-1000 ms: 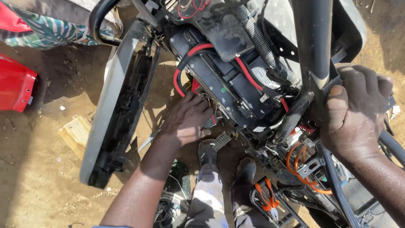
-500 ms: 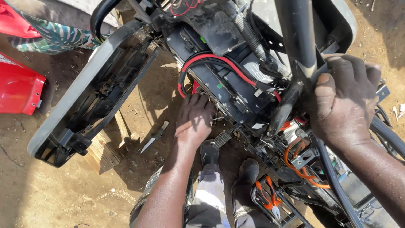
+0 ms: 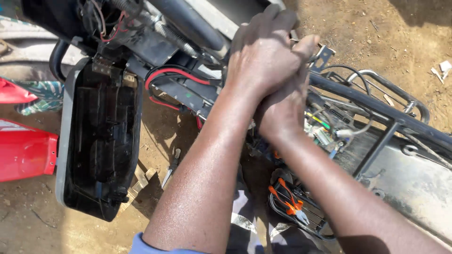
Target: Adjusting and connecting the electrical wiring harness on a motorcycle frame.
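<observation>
My left hand (image 3: 263,51) and my right hand (image 3: 282,110) are clasped together, the left closed over the right, where a black frame tube (image 3: 188,19) of a stripped motorcycle runs in beneath them. Both are shut tight around that spot; the exact contact is hidden under the fingers. Just left of the hands, red and black cables (image 3: 174,73) loop over a black box. A bundle of coloured wires and connectors (image 3: 322,131) sits right of my right wrist.
A black, grey-edged panel (image 3: 99,136) hangs open at left, with a red body part (image 3: 23,155) beside it. Orange-handled pliers (image 3: 287,197) lie in the frame below. A screwdriver (image 3: 169,169) and a wood block (image 3: 141,181) lie on the dirt. The metal rear rack (image 3: 391,89) extends right.
My left hand has left the cables under the frame and risen to clasp over my right hand on the tube. The view has swung, and the open panel now hangs more upright.
</observation>
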